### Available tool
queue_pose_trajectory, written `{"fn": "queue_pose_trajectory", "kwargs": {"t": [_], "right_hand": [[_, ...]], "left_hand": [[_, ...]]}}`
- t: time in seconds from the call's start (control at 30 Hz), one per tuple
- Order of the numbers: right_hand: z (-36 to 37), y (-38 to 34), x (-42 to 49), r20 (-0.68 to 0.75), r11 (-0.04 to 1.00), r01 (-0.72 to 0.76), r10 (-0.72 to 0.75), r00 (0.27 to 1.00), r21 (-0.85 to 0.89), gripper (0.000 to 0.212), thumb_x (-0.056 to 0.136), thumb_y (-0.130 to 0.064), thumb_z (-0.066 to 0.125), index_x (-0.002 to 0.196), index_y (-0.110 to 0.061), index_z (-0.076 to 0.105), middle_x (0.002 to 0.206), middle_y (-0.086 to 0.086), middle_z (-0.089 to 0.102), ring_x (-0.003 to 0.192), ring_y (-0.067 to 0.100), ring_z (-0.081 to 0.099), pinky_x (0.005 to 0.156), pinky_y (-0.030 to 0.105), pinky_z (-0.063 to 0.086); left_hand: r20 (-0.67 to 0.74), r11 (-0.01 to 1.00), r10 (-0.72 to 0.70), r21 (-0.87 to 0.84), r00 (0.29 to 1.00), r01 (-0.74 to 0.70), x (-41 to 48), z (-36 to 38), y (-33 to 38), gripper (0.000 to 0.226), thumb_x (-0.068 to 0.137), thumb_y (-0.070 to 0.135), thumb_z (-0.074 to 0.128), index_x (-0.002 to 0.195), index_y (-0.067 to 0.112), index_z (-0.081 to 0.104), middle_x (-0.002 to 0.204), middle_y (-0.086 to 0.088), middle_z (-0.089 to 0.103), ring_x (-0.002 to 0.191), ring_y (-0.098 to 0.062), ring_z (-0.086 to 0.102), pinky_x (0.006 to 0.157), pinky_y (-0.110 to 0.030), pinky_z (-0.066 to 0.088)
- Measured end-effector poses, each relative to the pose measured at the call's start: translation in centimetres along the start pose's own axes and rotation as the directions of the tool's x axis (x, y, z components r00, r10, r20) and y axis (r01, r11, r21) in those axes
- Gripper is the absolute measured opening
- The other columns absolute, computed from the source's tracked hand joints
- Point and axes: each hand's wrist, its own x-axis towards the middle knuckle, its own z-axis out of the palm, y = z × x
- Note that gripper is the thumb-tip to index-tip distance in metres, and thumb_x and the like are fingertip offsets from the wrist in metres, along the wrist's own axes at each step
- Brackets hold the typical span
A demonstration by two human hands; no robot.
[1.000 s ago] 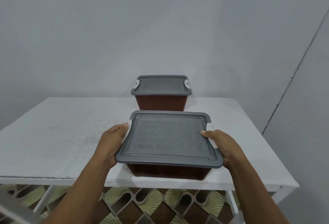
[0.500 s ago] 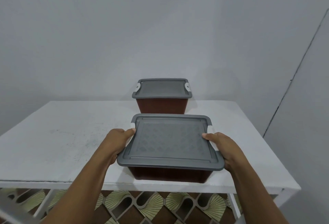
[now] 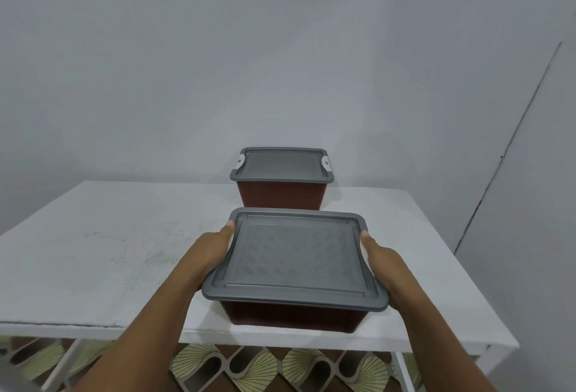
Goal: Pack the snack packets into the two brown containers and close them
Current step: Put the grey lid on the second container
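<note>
Two brown containers with grey lids stand on the white table point(image 3: 109, 251), both lidded. The near container point(image 3: 296, 318) sits close to the front edge, its grey lid point(image 3: 296, 254) lying flat on top. My left hand point(image 3: 208, 254) grips its left side and my right hand point(image 3: 383, 267) grips its right side. Both thumbs lie along the lid's rim, and the fingers are hidden under it. The far container point(image 3: 282, 197) stands right behind, with white clips at both lid ends. No snack packets are in view.
A grey wall rises just behind the table, and another wall runs close on the right. Patterned floor tiles point(image 3: 249, 370) and the white table legs show below the front edge. The table's left half holds nothing.
Both hands have slid a little forward along the near container's sides, and the right thumb has come off the lid top to its rim. The containers stay where they were.
</note>
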Motion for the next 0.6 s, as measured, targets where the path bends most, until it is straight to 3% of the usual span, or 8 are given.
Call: {"fn": "queue_pose_trajectory", "kwargs": {"t": [0.17,0.37,0.43,0.6], "right_hand": [[0.0,-0.1,0.1,-0.020,0.998,0.037,-0.038,0.999,-0.045,0.054,0.104,-0.056,0.033,0.107,-0.009,0.060,0.084,0.002,0.060,0.081,0.021,0.062,0.069,0.035,0.050],[0.0,-1.1,-0.1,-0.008,1.000,0.009,-0.009,1.000,-0.015,0.062,0.103,-0.053,0.040,0.132,0.000,0.055,0.105,0.012,0.056,0.077,0.021,0.059,0.063,0.034,0.047],[0.2,-1.6,0.0,0.008,1.000,0.019,-0.019,1.000,0.001,0.062,0.103,-0.052,0.042,0.134,0.000,0.054,0.108,0.013,0.056,0.078,0.022,0.060,0.064,0.035,0.049],[2.1,-4.4,0.5,0.035,0.999,0.050,-0.049,0.998,-0.004,0.060,0.103,-0.053,0.041,0.130,-0.001,0.054,0.106,0.012,0.057,0.085,0.026,0.061,0.080,0.039,0.052]], "left_hand": [[-0.029,0.996,0.045,0.074,0.999,-0.043,-0.2,0.0,0.1,0.075,0.103,0.065,0.028,0.129,0.004,0.062,0.125,-0.017,0.064,0.097,-0.028,0.062,0.083,-0.038,0.047],[-0.030,0.997,0.043,0.058,0.999,-0.041,-0.5,-0.6,0.2,0.073,0.104,0.061,0.028,0.138,0.002,0.055,0.133,-0.018,0.060,0.100,-0.028,0.060,0.088,-0.038,0.048],[-0.033,0.998,0.034,0.057,0.999,-0.032,-0.3,-1.2,0.0,0.073,0.104,0.061,0.028,0.137,0.003,0.055,0.127,-0.016,0.061,0.093,-0.025,0.060,0.084,-0.038,0.048],[-0.081,0.998,0.048,0.039,0.996,-0.045,0.6,-4.6,0.5,0.072,0.104,0.060,0.030,0.139,0.001,0.053,0.135,-0.019,0.059,0.100,-0.029,0.059,0.085,-0.038,0.046]]}}
